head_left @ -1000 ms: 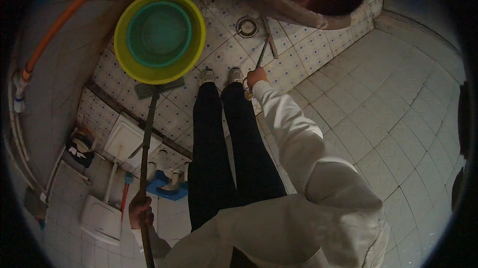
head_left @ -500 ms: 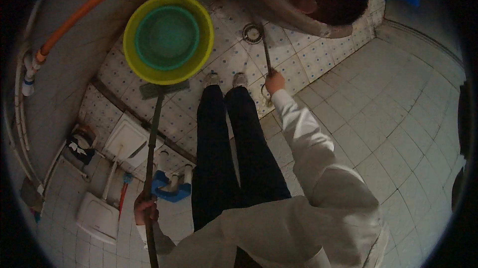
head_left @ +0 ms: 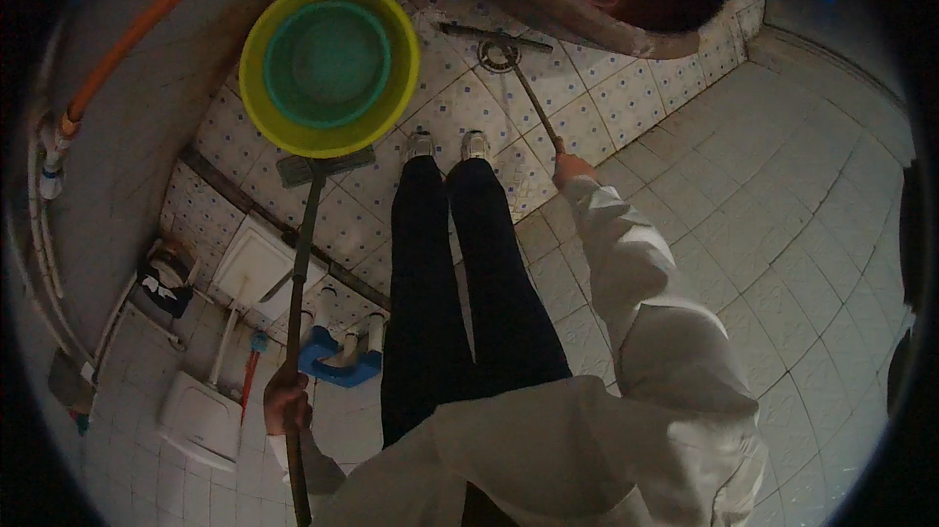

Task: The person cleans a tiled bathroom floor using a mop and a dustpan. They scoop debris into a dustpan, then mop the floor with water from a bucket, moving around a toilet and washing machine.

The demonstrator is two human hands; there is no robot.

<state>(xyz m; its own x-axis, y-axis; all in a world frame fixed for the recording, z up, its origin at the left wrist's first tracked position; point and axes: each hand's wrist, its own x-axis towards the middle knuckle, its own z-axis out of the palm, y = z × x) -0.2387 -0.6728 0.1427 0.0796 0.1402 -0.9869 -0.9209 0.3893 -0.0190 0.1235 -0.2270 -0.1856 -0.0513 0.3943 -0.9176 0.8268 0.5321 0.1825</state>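
Note:
My left hand (head_left: 286, 402) is closed round a long, dark greenish pole (head_left: 303, 277). At its far end a flat crosswise head (head_left: 325, 166) rests on the tiled floor, just below the yellow basin (head_left: 256, 101). A smaller green basin (head_left: 328, 64) sits inside the yellow one. My right hand (head_left: 573, 172) grips the handle end of a floor squeegee (head_left: 533, 101), whose wide dark bar lies across the floor close to the round drain (head_left: 499, 57). My shoes (head_left: 421, 144) stand between the two tools.
A large brown vat (head_left: 641, 41) stands at the far right. A toilet (head_left: 259, 258) and a blue-and-white stool-like thing (head_left: 340, 361) are at the left, beside a red-handled brush (head_left: 251, 375). An orange hose (head_left: 147, 33) and pipes (head_left: 47, 233) run along the left wall.
My right hand has shifted right and slightly nearer. The squeegee handle is more slanted, and its wide bar now shows beside the drain. The left hand and its pole have barely moved.

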